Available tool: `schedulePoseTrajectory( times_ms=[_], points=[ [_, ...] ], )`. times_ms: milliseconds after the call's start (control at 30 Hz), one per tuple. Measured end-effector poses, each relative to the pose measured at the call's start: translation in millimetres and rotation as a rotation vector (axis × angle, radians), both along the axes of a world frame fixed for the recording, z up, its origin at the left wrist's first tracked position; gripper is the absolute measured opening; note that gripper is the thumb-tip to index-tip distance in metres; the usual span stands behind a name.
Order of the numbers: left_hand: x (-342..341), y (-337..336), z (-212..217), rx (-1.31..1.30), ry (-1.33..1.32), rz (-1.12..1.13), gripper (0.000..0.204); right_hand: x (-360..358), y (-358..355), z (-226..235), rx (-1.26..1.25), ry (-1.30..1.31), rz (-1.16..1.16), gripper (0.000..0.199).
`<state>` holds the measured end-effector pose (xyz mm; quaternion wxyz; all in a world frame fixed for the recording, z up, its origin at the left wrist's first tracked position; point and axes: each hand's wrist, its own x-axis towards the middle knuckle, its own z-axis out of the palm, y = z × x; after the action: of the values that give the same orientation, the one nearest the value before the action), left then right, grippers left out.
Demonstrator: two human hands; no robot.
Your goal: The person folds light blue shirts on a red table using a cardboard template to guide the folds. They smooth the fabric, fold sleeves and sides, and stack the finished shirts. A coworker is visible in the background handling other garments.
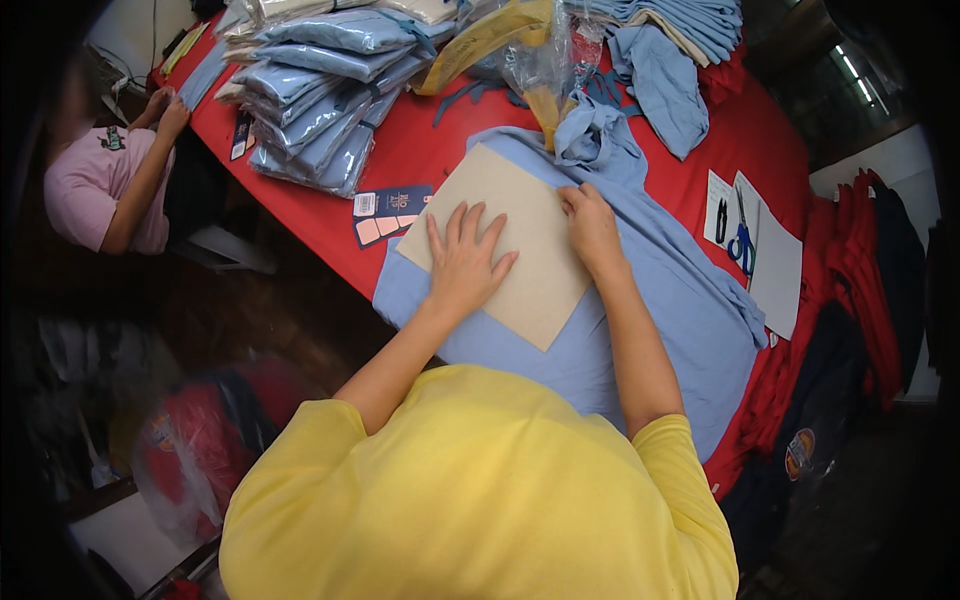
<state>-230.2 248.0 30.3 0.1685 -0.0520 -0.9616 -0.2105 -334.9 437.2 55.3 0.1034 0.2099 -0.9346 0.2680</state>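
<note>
A light blue garment [660,300] is spread over the red-covered table in front of me. On top of it lies a beige cardboard sheet [530,270], turned at an angle. My left hand [466,262] rests flat on the sheet's left part with its fingers spread. At the sheet's right edge my right hand [592,228] is closed, its fingers curled and pinched together. Whether they grip the cardboard or the cloth beside it is hidden. A bunched part of light blue cloth [600,140] lies just beyond the sheet.
Bagged light blue garments [320,110] are stacked at the back left, near printed cards [390,212]. Blue-handled scissors [741,245] lie on white paper [778,270] at right. Yellow-and-clear plastic [500,45] and folded blue garments [680,25] lie behind. Another person [110,190] works at far left.
</note>
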Motion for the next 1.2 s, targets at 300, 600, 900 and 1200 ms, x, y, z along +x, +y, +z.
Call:
schedulePoseTrajectory(
  times_ms=[300,600,900,1200],
  points=[
    [1.0,1.5,-1.9,-0.029,0.055,0.001,0.055,2.6,1.2,-2.0,-0.097,0.013,0.044,0.015],
    [4.0,-0.5,-3.5,-0.011,0.06,0.016,0.054,2.5,-0.6,-11.7,-0.006,0.119,0.062,0.014],
    [3.4,0.4,-5.3,-0.012,0.027,0.036,0.055,10.0,-3.5,-21.9,0.075,0.302,-0.082,0.018],
    [-0.2,-0.9,-5.5,-0.005,0.01,0.025,0.058,-13.8,23.7,-20.2,-0.484,-0.046,-0.205,0.019]
  ],
)
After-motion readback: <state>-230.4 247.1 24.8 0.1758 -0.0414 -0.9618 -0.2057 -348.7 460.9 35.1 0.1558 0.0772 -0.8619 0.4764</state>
